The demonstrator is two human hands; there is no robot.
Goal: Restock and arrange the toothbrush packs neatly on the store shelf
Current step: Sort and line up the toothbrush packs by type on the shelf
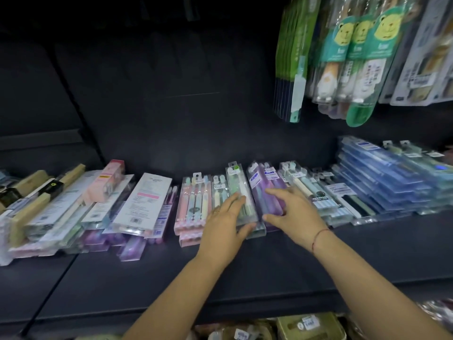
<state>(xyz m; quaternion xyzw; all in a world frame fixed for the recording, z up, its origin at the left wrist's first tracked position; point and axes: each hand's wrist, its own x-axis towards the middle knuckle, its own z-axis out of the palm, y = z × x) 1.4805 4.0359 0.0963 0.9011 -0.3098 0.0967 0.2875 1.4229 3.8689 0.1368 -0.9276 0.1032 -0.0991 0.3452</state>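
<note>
Toothbrush packs lie flat in rows along the back of a dark shelf (245, 271). My left hand (224, 225) grips the near end of a clear pack with green and white brushes (239, 190), fingers over its top and thumb under its front edge. My right hand (295, 212) rests with straight fingers on the purple pack (266, 192) beside it. A pink pastel pack (196, 202) lies just left of my left hand.
A loose, crooked pile of white, pink and tan packs (73, 207) fills the shelf's left end. Blue packs (382, 177) are stacked at the right. Bear-printed green packs (362, 52) hang above on the right. Boxed goods (308, 325) sit on the lower shelf.
</note>
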